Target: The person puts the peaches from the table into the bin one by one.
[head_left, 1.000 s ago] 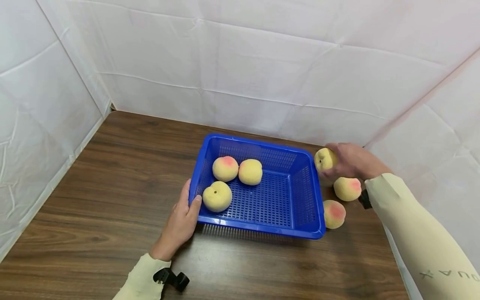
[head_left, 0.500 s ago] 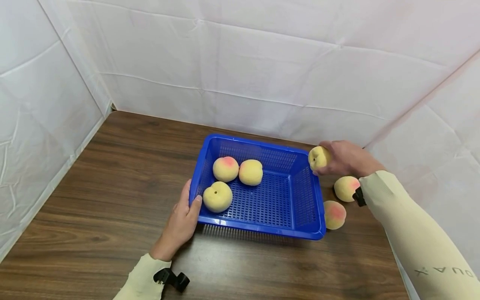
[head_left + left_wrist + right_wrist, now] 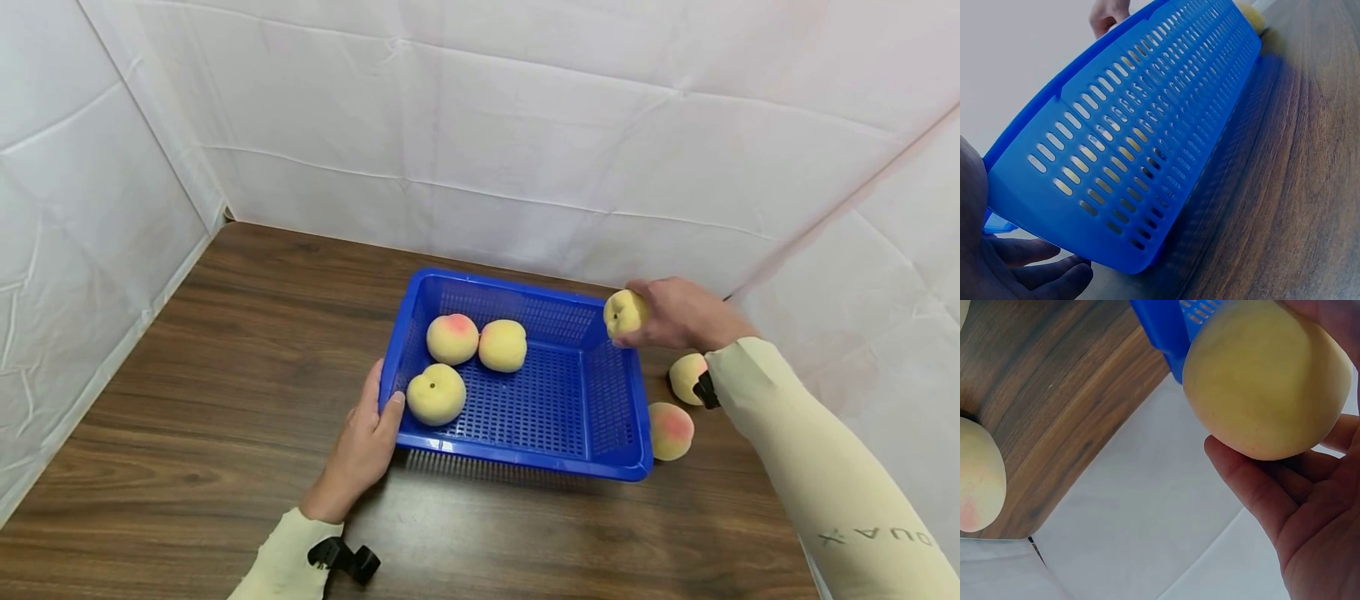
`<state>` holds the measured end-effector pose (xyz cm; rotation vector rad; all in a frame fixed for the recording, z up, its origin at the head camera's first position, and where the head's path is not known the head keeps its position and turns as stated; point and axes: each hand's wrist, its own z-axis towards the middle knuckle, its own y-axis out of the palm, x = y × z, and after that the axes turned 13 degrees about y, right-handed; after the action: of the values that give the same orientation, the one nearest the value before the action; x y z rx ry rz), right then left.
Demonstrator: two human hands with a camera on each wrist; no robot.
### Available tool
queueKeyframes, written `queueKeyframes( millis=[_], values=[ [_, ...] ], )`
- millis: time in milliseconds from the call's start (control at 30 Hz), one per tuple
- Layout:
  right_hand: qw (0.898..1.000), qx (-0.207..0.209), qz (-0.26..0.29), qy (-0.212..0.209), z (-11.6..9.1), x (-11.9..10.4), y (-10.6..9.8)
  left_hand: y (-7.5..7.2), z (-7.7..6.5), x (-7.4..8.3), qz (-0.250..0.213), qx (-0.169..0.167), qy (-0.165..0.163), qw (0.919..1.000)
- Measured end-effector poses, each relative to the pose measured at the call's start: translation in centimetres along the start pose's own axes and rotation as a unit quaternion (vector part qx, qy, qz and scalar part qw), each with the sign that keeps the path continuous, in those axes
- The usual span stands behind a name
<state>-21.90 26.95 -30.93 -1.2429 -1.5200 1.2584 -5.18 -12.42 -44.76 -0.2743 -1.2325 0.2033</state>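
Observation:
A blue plastic basket [image 3: 517, 462] with slotted walls stands on the table, tilted a little in the head view. My left hand [image 3: 365, 442] grips its left end, thumb over the rim and fingers along the outside wall, as the left wrist view also shows. My right hand [image 3: 675, 315] holds a yellow peach [image 3: 624, 313] above the basket's back right corner. In the right wrist view, fingers and thumb wrap around that peach [image 3: 1266, 381]. Inside the basket, toward the left, lie a pink-topped peach [image 3: 452, 338], a yellow peach [image 3: 502, 345] and another peach [image 3: 436, 394].
Right of the basket, one peach [image 3: 671, 431] sits against its wall, and another peach [image 3: 686, 378] is partly hidden by the right wrist's black camera [image 3: 707, 390]. The brown wooden table [image 3: 225, 375] is bordered by white cloth walls [image 3: 510, 125] at the back and sides.
My right hand has carried the peach leftward and slightly up, from beside the basket's right rim to over its back right corner. The left hand and basket have stayed put.

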Motion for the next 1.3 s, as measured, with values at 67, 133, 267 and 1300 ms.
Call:
queueKeyframes(
  millis=[67, 133, 267, 1300],
  values=[
    [1.0, 0.001, -0.002, -0.001, 0.1, -0.2, 0.0, 0.0, 0.0, -0.1, 0.002, 0.001, 0.001, 1.0],
    [1.0, 0.001, -0.002, -0.003, 0.2, -0.4, 0.1, 0.0, -0.1, -0.2, 0.004, 0.001, 0.002, 1.0],
    [1.0, 0.0, -0.001, -0.005, 0.3, -0.7, 0.0, 0.0, -0.1, -0.2, 0.002, 0.001, 0.003, 1.0],
    [1.0, 0.0, -0.004, -0.023, 1.3, -2.7, 0.4, 0.2, -0.2, -0.1, -0.006, 0.006, 0.003, 1.0]
  ],
)
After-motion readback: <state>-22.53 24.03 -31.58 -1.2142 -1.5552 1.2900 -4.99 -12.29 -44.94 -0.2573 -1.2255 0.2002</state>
